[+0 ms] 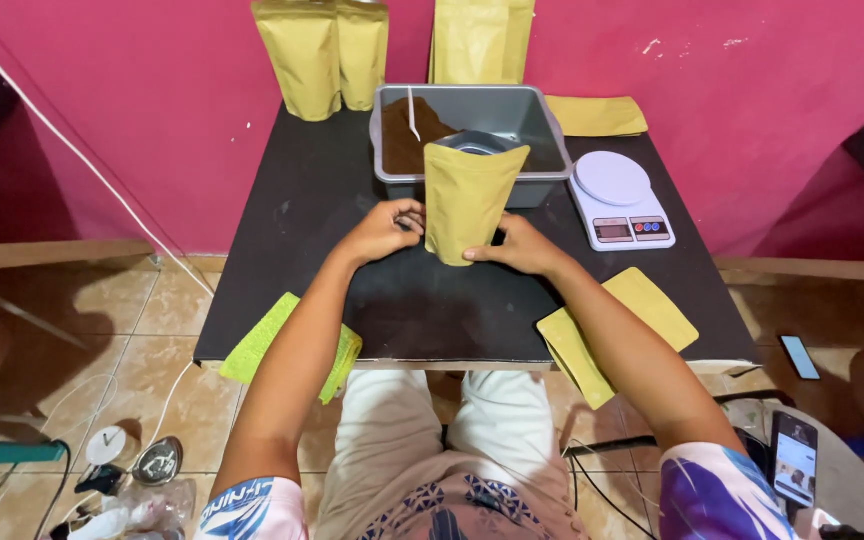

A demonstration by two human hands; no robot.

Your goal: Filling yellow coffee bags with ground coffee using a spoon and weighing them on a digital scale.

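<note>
At the middle of the black table (292,200) stands an open kraft stand-up pouch (464,205), upright, just in front of a grey tub (542,125). Right hand (522,247): fingers grasp the pouch's lower right edge. Left hand (384,230): fingers curled at the pouch's left side; whether they grip it cannot be told. Brown powder (404,140) and a white spoon (412,112) lie in the tub. A white digital scale (620,197) sits to the right, flat empty pouches (652,305) near the right forearm, filled pouches (320,55) against the pink wall.

It looked like a home packing corner: a low black worktop (352,300) against a pink wall (132,100), tiled floor (132,320), a kitchen scale (620,198) and kraft pouches (320,55).
</note>
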